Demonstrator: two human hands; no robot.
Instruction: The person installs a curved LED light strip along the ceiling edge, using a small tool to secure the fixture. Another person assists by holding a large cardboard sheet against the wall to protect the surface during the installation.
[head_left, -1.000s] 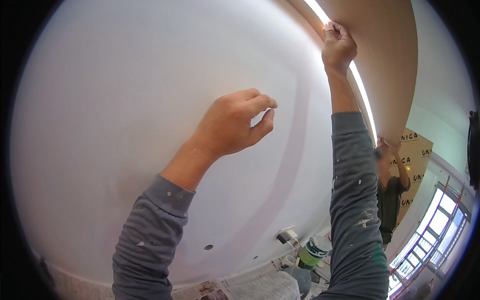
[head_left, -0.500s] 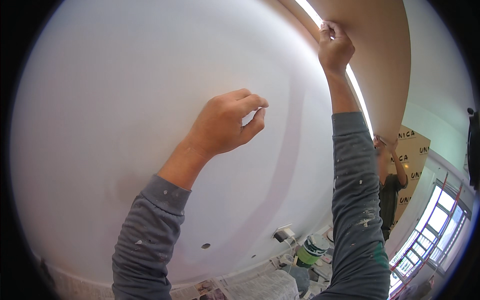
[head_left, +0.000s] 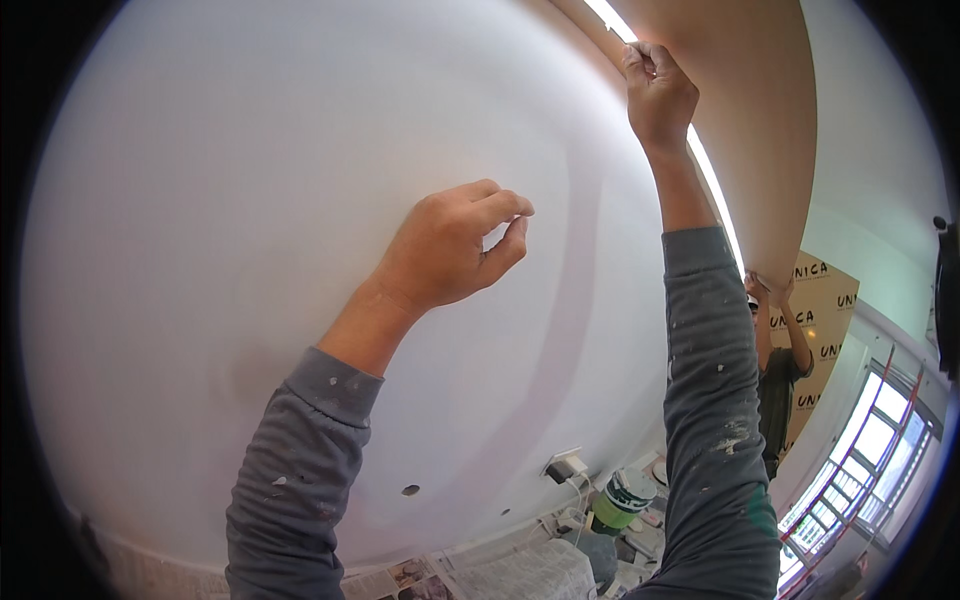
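Light strip passes behind the pinched right hand; the left hand curls, fingertips nearly meeting, either grip unclear.

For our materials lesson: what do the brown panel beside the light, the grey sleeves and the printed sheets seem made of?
Brown panel: probably wood-based board; smooth, matt, no clear grain.
Grey sleeves: soft, matt cloth, perhaps cotton, bunching in folds.
Printed sheets: likely newspaper; thin, matt, with dense print.
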